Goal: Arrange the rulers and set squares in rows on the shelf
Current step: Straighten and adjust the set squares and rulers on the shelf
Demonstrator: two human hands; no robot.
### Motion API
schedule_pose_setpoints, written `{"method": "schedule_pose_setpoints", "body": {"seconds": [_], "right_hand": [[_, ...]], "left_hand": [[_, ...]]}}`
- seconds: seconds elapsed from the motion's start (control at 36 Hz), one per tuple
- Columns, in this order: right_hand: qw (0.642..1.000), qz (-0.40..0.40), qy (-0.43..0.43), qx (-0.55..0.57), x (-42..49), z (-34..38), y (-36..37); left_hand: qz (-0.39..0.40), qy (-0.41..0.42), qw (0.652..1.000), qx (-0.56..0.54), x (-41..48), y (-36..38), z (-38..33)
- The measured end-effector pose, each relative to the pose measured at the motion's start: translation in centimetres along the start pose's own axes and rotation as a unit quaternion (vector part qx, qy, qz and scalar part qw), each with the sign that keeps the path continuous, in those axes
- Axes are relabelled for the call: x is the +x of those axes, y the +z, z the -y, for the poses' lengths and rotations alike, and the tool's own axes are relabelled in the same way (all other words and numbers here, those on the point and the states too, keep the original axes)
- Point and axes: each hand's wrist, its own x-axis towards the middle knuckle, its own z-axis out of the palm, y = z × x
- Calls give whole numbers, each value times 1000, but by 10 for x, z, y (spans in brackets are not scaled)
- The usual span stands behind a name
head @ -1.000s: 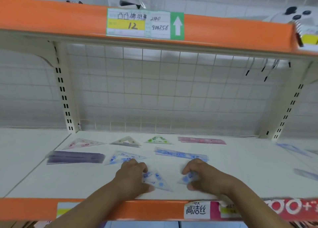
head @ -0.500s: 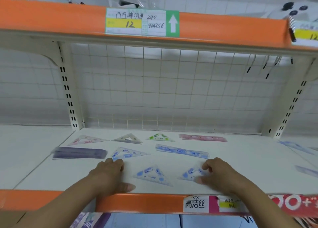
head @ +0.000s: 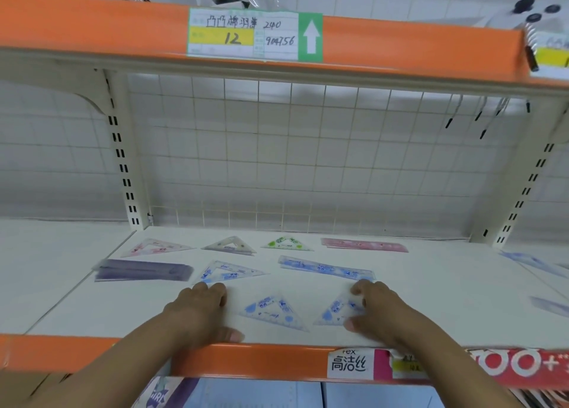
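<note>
Pinches front-right set square [head: 337, 310] at its right corner with fingers of right hand [head: 381, 312], long edge along shelf [head: 431, 299] front; rests left hand [head: 197, 312], fingers loosely curled and empty, just left of front-middle set square [head: 271, 310].

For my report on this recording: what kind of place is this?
Most likely a shop aisle, perhaps for stationery: the orange shelf edge carries a handwritten price label, a wire grid forms the back, and set squares lie displayed in rows.

— What's lying on the white shelf [head: 431, 299]?
— Back row: pink set square [head: 155, 247], grey set square [head: 229, 246], green set square [head: 286, 243], pink ruler [head: 365, 245]. Middle: purple rulers [head: 143, 270], blue set square [head: 229, 273], blue ruler [head: 326, 267]. Near the edge: front left set square [head: 272, 312], front right set square [head: 337, 310].
</note>
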Motion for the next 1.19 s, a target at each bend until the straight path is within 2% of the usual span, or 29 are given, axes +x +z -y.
{"method": "schedule_pose_setpoints", "body": {"seconds": [0.19, 0.5, 0.75, 1.19], "right_hand": [[998, 33, -42, -18, 3, 5, -4], [996, 13, -75, -36, 4, 0, 2], [981, -26, -166, -99, -6, -2, 2], [978, -31, -183, -94, -2, -29, -11]], "left_hand": [[2, 4, 1000, 11, 1, -1, 0], [-5, 3, 1000, 7, 0, 0, 0], [-6, 4, 1000, 5, 0, 1, 1], [8, 13, 1000, 28, 4, -7, -13]]}}
